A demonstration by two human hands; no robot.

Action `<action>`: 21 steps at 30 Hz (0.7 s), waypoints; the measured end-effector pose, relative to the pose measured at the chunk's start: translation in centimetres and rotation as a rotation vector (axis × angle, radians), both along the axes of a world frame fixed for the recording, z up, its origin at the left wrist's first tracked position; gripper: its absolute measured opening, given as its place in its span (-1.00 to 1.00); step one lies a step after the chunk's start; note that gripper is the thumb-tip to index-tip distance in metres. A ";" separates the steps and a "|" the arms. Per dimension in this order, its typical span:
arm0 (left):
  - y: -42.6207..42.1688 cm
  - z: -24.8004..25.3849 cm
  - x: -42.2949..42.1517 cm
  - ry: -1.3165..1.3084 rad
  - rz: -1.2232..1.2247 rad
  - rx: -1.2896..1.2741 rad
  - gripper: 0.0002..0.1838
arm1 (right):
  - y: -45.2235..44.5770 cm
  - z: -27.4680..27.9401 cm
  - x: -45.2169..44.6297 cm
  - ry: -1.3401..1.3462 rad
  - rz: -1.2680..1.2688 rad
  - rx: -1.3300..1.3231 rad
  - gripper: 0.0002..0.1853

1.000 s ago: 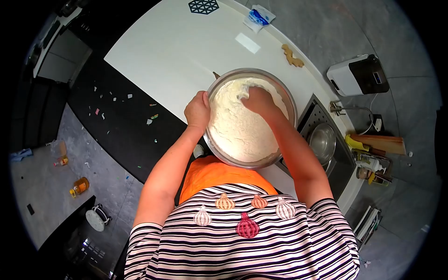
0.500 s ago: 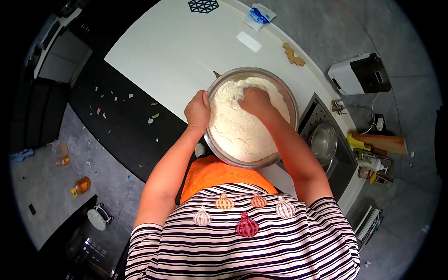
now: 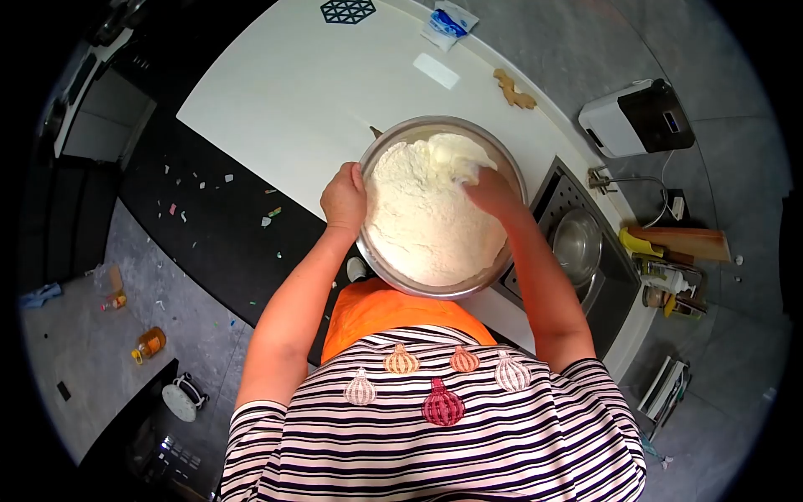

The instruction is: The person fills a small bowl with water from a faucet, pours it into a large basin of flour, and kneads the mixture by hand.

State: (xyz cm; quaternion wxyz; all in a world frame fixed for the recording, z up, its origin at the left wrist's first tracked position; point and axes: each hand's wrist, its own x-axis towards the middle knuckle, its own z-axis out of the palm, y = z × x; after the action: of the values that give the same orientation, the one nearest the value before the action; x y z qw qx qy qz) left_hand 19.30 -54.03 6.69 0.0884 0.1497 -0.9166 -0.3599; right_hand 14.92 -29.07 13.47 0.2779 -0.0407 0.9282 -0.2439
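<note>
A large metal bowl (image 3: 375,266) of white flour (image 3: 422,222) stands at the counter's near edge, close to my body. My left hand (image 3: 344,199) grips the bowl's left rim, thumb on top and fingers wrapped round the outside. Inside the bowl, on the right, is my right hand (image 3: 492,192), its curled fingers closed in the flour and their tips whitened and partly hidden. Beside those fingers, a smoother, damp-looking lump of dough (image 3: 456,152) lies against the far side of the bowl.
Right of the bowl is a sink (image 3: 615,314) with a glass bowl (image 3: 577,245) and a faucet (image 3: 599,179). Ginger (image 3: 514,89), a blue-and-white packet (image 3: 450,25) and a dark hexagonal trivet (image 3: 348,10) lie farther back. A white-and-black appliance (image 3: 637,120) stands beyond the counter's edge.
My right hand has moved right and slightly toward me within the bowl, uncovering the smooth damp lump. My left hand keeps its hold on the rim. The whole view has shifted slightly.
</note>
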 end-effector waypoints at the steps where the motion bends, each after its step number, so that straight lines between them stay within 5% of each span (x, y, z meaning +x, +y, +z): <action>1: 0.0 -0.1 0.0 -0.001 -0.001 0.003 -0.71 | 0.3 -0.4 -0.3 -0.012 -0.146 0.096 -0.39; 4: 0.0 0.1 0.0 -0.004 -0.004 -0.001 -0.71 | 0.5 -5.4 0.5 -0.056 -0.418 -0.115 -0.40; 8: 0.0 0.3 0.0 -0.013 -0.021 0.034 -0.69 | -1.1 -6.1 2.0 -0.058 -0.376 -0.213 -0.27; 14: 0.1 0.5 0.0 -0.036 -0.025 0.029 -0.67 | -2.5 0.6 6.4 -0.087 0.126 -0.147 -0.21; 17: 0.1 0.3 0.0 -0.039 -0.029 0.011 -0.68 | -0.4 1.7 8.5 -0.229 0.018 0.007 -0.22; 19: 0.0 0.1 -0.1 -0.035 -0.030 -0.009 -0.68 | 1.3 -0.9 10.1 -0.025 -0.441 -0.257 -0.25; 20: 0.0 -0.1 -0.1 -0.018 -0.032 -0.005 -0.68 | 1.6 -2.2 10.6 -0.024 -0.445 -0.255 -0.25; 21: 0.0 -0.2 -0.1 0.000 -0.033 -0.001 -0.68 | 1.5 -2.8 10.9 -0.154 -0.781 -0.524 -0.27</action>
State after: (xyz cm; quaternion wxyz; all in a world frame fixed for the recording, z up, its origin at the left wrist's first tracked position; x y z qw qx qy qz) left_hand 19.20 -54.01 6.53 0.0827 0.1345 -0.9192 -0.3609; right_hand 25.80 -27.58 10.63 0.2135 0.2609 0.7579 -0.5585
